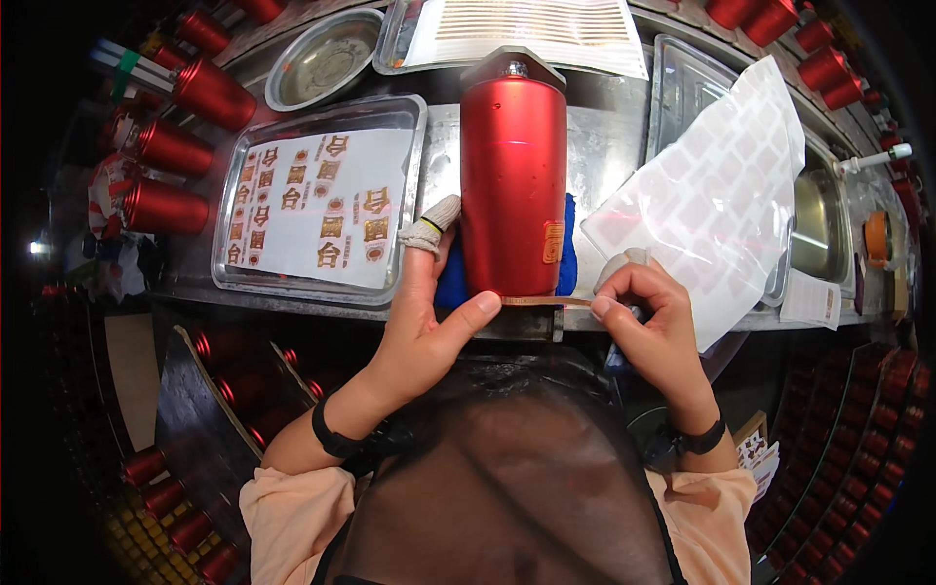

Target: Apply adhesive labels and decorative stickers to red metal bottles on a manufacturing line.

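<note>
A glossy red metal bottle (512,175) points away from me on a folded blue cloth (452,285), its base toward me. Water drops dot its side, and a small gold decal (553,243) sits near the base on the right. My left hand (421,327) grips the bottle's lower left, a white finger cot on its index finger and its thumb at the base edge. Along that edge runs a thin gold-brown strip (546,301). The strip's right end is pinched between thumb and finger of my right hand (665,336), which also wears a white finger cot.
At left lies a clear tray (417,185) with a decal sheet (310,255); a round metal bowl (327,60) stands behind it. A patterned white sheet (717,205) covers the right side beside a metal basin (819,239). Several red bottles (210,93) line the left.
</note>
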Demonstrator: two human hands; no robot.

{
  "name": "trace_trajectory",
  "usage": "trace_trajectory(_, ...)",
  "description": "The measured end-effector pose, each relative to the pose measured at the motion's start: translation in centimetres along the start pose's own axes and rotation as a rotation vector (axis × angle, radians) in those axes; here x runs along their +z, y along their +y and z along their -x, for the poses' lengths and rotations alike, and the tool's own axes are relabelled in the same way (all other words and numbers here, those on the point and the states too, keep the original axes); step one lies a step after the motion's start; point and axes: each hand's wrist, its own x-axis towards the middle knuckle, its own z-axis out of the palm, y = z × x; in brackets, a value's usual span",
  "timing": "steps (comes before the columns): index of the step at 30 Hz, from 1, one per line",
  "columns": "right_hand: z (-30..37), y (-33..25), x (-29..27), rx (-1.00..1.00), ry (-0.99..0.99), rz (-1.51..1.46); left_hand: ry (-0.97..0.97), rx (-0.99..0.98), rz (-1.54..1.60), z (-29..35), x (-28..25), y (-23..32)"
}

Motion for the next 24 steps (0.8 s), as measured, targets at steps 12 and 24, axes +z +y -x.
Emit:
trace_trajectory(12, 0.1, 0.2, 0.3, 0.08, 0.03, -0.114, 0.013, 0.062, -0.101, -0.1, 0.8, -0.1)
trace_trajectory(24, -0.4, 0.8, 0.6, 0.1, 0.018, -0.062, -0.004, 0.076, -0.19, 0.2, 0.9, -0.2)
